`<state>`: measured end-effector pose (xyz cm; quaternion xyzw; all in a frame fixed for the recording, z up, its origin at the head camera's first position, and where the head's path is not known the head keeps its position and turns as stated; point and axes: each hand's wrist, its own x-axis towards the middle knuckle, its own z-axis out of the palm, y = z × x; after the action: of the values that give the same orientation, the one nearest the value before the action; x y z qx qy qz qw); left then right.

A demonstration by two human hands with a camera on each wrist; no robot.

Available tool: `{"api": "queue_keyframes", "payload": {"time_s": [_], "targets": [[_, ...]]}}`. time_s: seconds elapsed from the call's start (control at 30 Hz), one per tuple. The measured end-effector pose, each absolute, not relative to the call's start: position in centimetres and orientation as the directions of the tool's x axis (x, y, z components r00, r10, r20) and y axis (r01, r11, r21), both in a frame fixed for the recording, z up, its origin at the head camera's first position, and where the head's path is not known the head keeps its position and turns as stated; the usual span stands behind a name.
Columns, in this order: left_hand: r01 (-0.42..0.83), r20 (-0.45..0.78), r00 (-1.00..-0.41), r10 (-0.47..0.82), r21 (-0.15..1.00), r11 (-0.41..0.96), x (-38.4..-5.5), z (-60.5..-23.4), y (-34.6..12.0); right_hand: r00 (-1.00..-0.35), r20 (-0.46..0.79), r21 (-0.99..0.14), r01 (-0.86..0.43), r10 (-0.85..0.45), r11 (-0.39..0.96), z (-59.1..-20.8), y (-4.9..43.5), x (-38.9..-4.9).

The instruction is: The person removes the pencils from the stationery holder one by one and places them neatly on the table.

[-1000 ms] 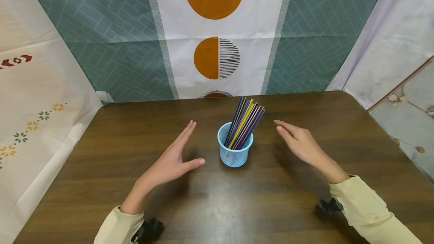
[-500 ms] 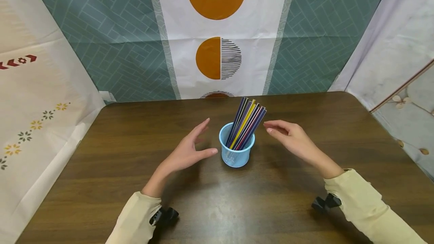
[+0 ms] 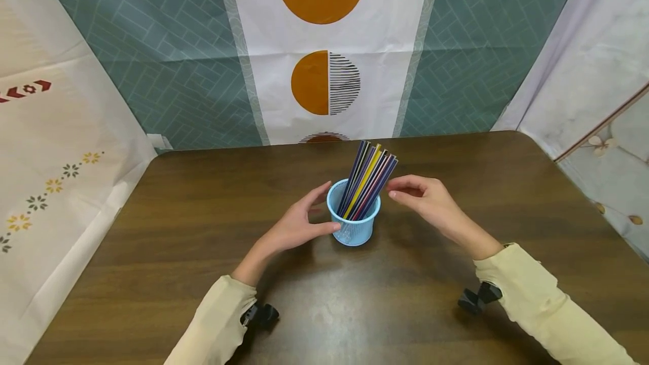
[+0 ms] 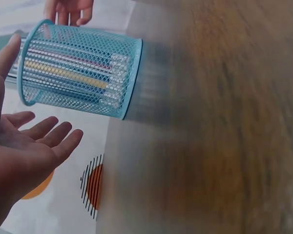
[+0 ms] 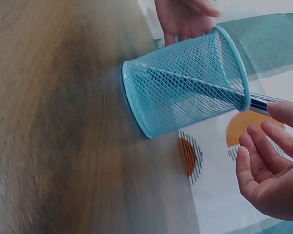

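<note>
A light blue mesh pencil cup (image 3: 355, 234) stands upright on the brown wooden table, holding a bundle of several long thin pencils (image 3: 366, 182), mostly dark with a yellow one among them. The bundle leans to the right. My left hand (image 3: 299, 224) is at the cup's left side, fingers spread and thumb in front of the rim; whether it touches, I cannot tell. Just right of the bundle is my right hand (image 3: 428, 201), fingers loosely bent. In the right wrist view its thumb (image 5: 283, 111) overlaps the pencils' outer ends (image 5: 260, 103); contact is unclear.
The wooden table (image 3: 167, 230) has its far edge against a patterned curtain (image 3: 187, 72). Pale cloths hang at the left (image 3: 76, 128) and right (image 3: 573, 72). A small black device (image 3: 261, 315) is strapped to each wrist.
My left hand has moved right, up to the cup. The right hand has come left toward the pencils, its fingers bending more. Cup and pencils stay in place.
</note>
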<state>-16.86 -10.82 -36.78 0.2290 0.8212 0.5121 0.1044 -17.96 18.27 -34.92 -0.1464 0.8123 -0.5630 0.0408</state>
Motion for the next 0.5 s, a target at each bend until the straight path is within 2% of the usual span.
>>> {"api": "queue_keyframes", "payload": {"time_s": [0.23, 0.5], "targets": [[0.234, 0.075, -0.874, 0.48, 0.931, 0.281, -17.3, -37.4, -10.0, -0.962, 0.089, -0.962, -0.151, -0.26, 0.23, -35.4, 17.0, -18.2], [0.248, 0.131, -0.873, 0.47, 0.948, 0.197, -17.6, -37.8, -9.5, -0.964, 0.096, -0.964, -0.152, -0.248, 0.219, -35.3, 16.4, -18.0]]}}
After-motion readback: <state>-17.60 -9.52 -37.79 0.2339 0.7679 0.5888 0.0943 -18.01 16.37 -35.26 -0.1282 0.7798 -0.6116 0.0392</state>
